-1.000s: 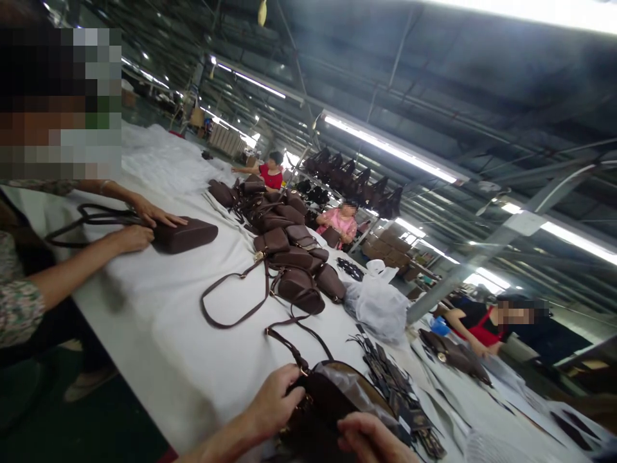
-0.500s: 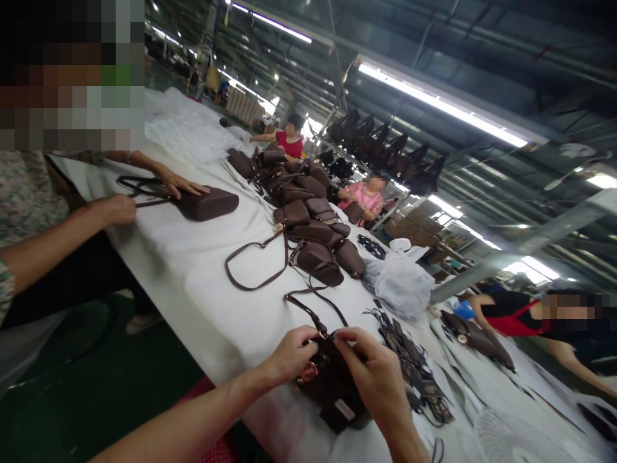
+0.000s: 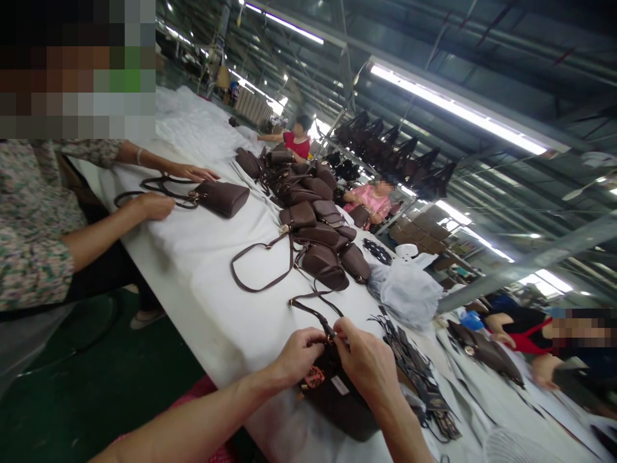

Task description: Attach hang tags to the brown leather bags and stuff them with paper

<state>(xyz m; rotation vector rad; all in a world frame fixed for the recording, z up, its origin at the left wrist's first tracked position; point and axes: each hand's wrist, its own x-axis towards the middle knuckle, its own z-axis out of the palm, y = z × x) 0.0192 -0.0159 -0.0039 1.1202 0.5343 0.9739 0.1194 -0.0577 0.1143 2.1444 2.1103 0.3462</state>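
Note:
A dark brown handbag (image 3: 344, 408) lies on the white-covered table (image 3: 212, 321) in front of me, with a small pale label on its side and an orange-red tag (image 3: 315, 377) near its top. My left hand (image 3: 303, 355) is closed at the top edge of the bag, its fingertips curled by the strap's metal fitting. On the other side my right hand (image 3: 366, 357) pinches the strap (image 3: 311, 308) where it joins the bag. The two hands nearly meet, and the exact grip is partly hidden by the fingers. The strap's loop runs away from me across the table.
A pile of brown handbags (image 3: 308, 225) lies beyond. Black tags (image 3: 419, 379) and a clear plastic bag (image 3: 407, 289) are on the right, with a fan (image 3: 515, 445) at the lower edge. At left, a co-worker's hands (image 3: 159, 206) handle another handbag (image 3: 224, 198). Other people work farther off.
My right hand has shifted onto the strap's end, and the bag's flat side has turned more into view. The co-worker at left has moved a hand back off their bag's body.

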